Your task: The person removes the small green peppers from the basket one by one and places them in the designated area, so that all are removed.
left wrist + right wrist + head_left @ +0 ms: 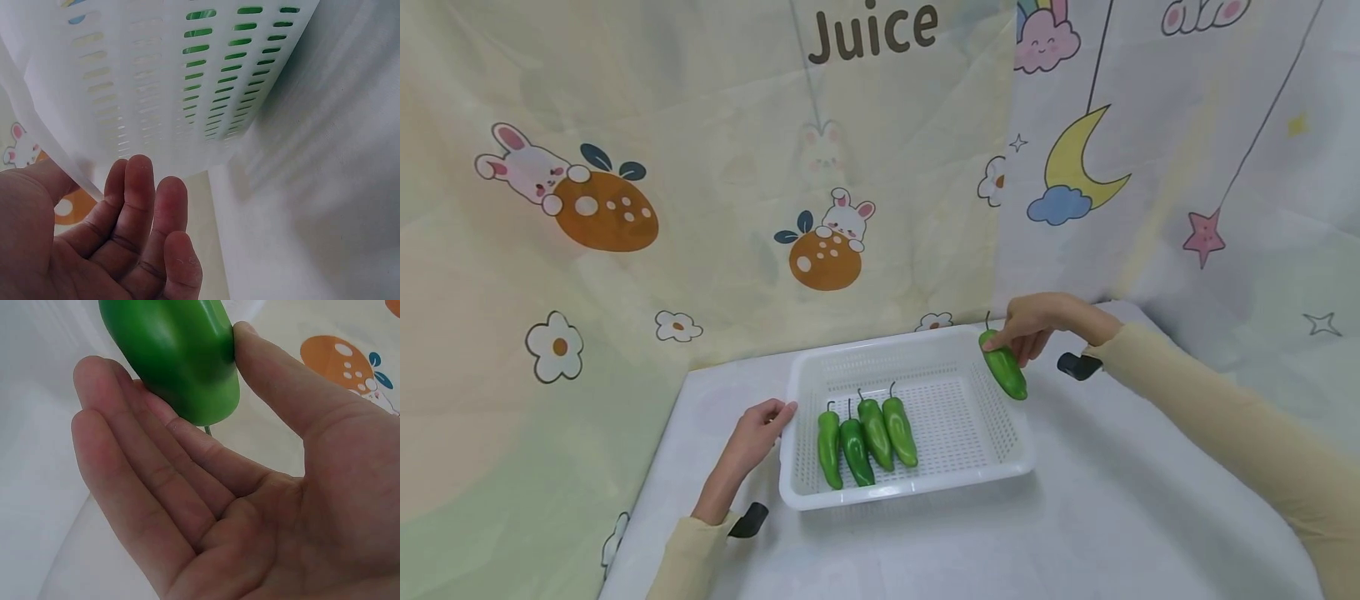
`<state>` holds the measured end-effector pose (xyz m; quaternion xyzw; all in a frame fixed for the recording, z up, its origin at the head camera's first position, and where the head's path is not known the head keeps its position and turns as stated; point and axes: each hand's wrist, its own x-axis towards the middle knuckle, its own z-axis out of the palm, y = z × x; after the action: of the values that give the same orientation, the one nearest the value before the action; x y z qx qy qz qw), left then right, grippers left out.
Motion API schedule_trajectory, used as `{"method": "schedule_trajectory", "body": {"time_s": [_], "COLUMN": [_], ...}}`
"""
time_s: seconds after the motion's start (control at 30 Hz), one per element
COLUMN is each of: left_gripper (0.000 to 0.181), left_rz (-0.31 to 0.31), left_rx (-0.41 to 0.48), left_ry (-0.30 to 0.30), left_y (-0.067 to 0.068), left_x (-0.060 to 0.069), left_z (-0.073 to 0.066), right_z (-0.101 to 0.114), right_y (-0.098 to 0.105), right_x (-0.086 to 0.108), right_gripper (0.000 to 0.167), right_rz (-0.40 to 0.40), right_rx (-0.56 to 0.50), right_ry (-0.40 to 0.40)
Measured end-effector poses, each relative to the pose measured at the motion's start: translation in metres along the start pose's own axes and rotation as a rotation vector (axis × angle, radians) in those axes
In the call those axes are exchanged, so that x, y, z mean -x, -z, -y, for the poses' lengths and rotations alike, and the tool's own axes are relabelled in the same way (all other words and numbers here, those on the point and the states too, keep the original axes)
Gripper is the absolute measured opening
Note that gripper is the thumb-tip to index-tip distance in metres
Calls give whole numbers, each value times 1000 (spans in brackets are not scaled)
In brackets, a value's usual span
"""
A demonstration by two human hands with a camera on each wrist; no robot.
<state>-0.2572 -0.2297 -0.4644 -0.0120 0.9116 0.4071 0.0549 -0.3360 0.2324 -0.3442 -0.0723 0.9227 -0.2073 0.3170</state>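
Several green chili peppers (874,433) lie side by side in the left half of a white plastic basket (917,484), stems toward the back. My left hand (757,435) holds the basket's left rim; in the left wrist view the thumb goes behind the rim and the fingers (139,187) are outside the slotted wall. Another green chili pepper (1006,371) is pinched between thumb and fingers of my right hand (1033,327), at the basket's right rim. It hangs tilted, stem up. The right wrist view shows this pepper (181,356) close up, its upper part cut off by the frame.
The basket stands on a table with a white cover (940,550). Behind it hangs a printed cloth (722,208) with rabbits, oranges and flowers. A black wrist device (749,521) sits at the left cuff, another black device (1078,366) at the right.
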Motion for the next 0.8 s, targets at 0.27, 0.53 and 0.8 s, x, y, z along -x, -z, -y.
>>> {"method": "schedule_trajectory", "body": {"time_s": [0.27, 0.53, 0.8], "left_gripper": [37, 37, 38], "left_rz": [-2, -8, -8], "left_rx": [8, 2, 4], "left_ry": [-1, 6, -2], "left_y": [0, 0, 0], "left_x": [0, 0, -1], "left_z": [1, 0, 1], "right_z": [-15, -29, -48], "right_y": [3, 3, -4], "right_x": [4, 7, -2], "right_gripper": [48, 49, 48], "right_rz": [-16, -6, -3], "right_rx": [12, 19, 8], "right_ry": [-7, -14, -63]}}
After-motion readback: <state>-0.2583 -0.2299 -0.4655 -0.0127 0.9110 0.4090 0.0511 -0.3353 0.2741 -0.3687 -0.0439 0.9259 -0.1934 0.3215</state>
